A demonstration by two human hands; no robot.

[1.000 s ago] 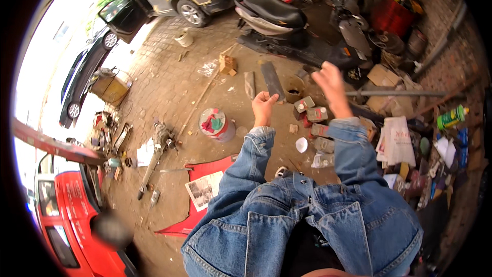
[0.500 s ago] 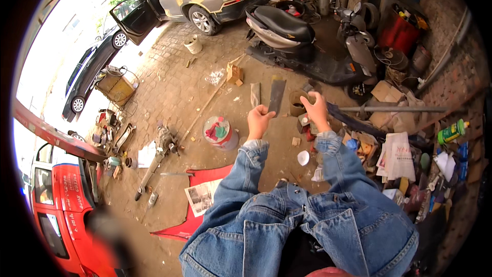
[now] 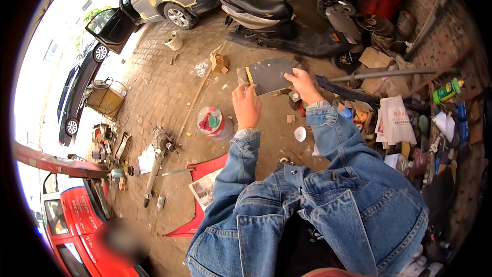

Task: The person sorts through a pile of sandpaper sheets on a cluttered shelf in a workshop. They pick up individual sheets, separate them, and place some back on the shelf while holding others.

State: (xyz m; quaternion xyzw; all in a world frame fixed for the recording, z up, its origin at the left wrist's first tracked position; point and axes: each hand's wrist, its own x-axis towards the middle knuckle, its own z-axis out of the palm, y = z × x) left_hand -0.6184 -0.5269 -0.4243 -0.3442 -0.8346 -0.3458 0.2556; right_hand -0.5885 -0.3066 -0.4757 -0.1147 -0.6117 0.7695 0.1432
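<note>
In front of me I hold a dark grey sandpaper sheet spread between both hands, with a yellow strip and a tan part at its left end. My right hand pinches the right edge, its thumb lying on top and its fingers underneath. At the lower left corner, my left hand is closed on the sheet with curled fingers. Below and left of that hand stands a bucket with red and green cloths in it.
A scooter stands ahead, beyond a small cardboard box. Metal car parts and a red panel lie on the ground to the left. Clutter with newspapers fills the right side, under a long pipe.
The sheet, before seen as a narrow strip at my left hand, now spans both hands with its dark face showing. My right hand has moved from apart to gripping its right edge.
</note>
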